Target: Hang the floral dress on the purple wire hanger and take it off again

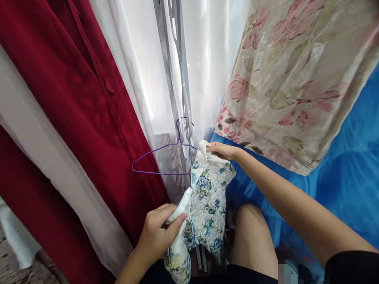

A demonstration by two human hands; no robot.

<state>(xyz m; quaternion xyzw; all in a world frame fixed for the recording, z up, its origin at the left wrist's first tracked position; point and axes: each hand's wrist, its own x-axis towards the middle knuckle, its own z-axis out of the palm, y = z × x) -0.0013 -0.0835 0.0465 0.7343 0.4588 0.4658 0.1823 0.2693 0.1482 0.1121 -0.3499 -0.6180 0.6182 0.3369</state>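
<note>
A white floral-print garment [209, 197] with blue, green and yellow patterns hangs between my hands. My right hand [223, 150] grips its upper edge by the neck opening, fingers partly hidden in the cloth. Lower down, my left hand [160, 228] pinches a bunched fold of the same garment between thumb and fingers. A purple wire hanger [161, 173] has its right end covered by the garment, while its left end is bare. The hanger's hook is up beside a metal rack; whether it rests on the rack I cannot tell.
Grey metal rack bars [170, 59] rise in front of a white sheer curtain [136, 63]. Red drapes [74, 98] hang to the left. At the right, a pink-flowered beige cloth [284, 79] hangs over bright blue fabric [343, 157]. A bare knee [251, 236] is close below.
</note>
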